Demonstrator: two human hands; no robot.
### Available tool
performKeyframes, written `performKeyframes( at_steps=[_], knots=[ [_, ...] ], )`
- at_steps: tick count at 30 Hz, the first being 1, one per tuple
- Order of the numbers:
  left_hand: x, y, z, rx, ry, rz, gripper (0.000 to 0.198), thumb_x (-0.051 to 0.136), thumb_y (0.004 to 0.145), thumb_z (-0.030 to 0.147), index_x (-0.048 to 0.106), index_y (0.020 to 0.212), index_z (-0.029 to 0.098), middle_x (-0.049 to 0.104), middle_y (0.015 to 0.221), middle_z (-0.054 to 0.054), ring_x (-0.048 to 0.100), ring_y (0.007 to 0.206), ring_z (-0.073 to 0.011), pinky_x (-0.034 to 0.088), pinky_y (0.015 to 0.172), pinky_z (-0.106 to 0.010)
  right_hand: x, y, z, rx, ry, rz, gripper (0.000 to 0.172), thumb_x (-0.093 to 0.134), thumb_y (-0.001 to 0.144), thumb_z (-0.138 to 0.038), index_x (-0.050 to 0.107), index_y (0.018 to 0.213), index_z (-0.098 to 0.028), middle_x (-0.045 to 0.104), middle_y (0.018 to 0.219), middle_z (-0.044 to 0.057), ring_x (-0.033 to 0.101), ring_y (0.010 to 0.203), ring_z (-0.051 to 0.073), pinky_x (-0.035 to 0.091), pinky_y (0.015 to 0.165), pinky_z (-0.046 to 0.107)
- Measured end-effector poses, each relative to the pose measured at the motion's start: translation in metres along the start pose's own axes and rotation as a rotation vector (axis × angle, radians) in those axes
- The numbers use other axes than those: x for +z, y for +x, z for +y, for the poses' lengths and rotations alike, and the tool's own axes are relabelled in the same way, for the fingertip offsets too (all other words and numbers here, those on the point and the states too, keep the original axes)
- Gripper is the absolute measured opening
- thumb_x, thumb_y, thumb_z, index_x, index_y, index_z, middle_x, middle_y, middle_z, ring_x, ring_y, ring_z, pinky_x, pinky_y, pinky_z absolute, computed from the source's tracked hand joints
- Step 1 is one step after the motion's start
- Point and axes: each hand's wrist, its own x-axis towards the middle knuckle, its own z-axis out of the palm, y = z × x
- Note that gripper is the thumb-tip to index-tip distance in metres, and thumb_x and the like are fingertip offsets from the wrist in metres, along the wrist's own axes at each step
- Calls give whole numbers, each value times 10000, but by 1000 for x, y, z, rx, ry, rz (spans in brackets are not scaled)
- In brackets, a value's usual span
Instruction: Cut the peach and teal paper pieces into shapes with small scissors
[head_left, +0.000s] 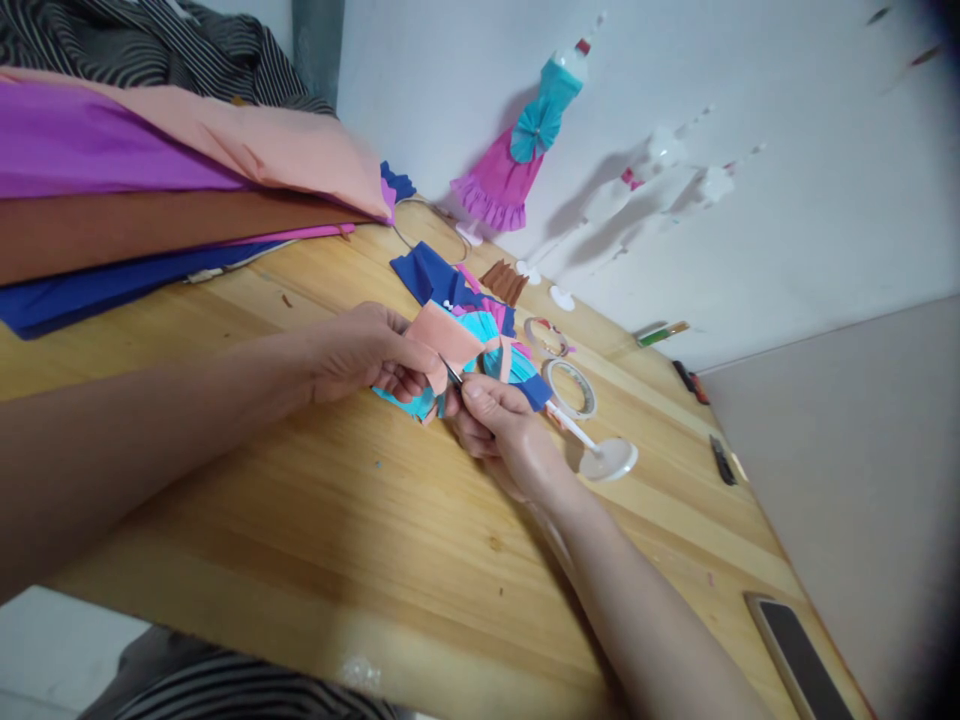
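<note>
Tape roll [570, 388] lies just beyond right hand [499, 430].

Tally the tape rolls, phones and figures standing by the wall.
Tape rolls: 2
Phone: 1
Dressed figure: 1
Bare figures: 2
Total: 6

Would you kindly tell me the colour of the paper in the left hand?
The paper is salmon pink; head view.
</note>
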Motion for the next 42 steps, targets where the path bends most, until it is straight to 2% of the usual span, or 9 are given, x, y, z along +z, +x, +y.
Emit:
performKeyframes(
  at_steps=[11, 28, 36, 39, 42],
  knots=[
    [-3, 5, -2, -26, 0, -18, 104, 694, 671, 148, 634, 629, 75, 613, 563, -32, 539, 514, -80, 444, 536, -195, 0, 0, 0, 5, 1, -10, 380, 665, 779, -515, 547, 687, -165, 263, 441, -109, 154, 390, 49, 64, 399, 232],
    [-6, 5, -4, -23, -2, -55, 92, 649, 726, 120, 620, 661, 61, 608, 604, -48, 539, 542, -89, 444, 563, -212, -1, 1, 1, 1, -14, -8, 364, 648, 794, -505, 548, 693, -170, 264, 444, -108, 150, 386, 52, 65, 395, 237],
    [-5, 4, 4, -88, -28, -39, 162, 512, 786, 100, 652, 795, 19, 671, 753, -113, 582, 617, -123, 475, 638, -266, 0, 0, 1, 12, 11, 9, 347, 646, 793, -484, 541, 687, -171, 264, 442, -110, 152, 387, 50, 54, 400, 233],
    [-9, 8, -2, -41, -61, -48, 97, 579, 753, 138, 628, 723, 60, 654, 701, -84, 603, 651, -149, 486, 656, -284, 0, 0, 0, 18, 14, 8, 343, 644, 794, -479, 540, 687, -170, 263, 444, -111, 146, 389, 49, 52, 400, 232],
    [-12, 11, -8, -5, -48, -87, 115, 650, 723, 178, 649, 753, 67, 675, 725, -88, 612, 672, -147, 489, 670, -278, 1, 0, 0, 23, 13, 11, 345, 646, 790, -481, 538, 688, -170, 263, 443, -112, 144, 388, 47, 49, 400, 233]
  ],
)
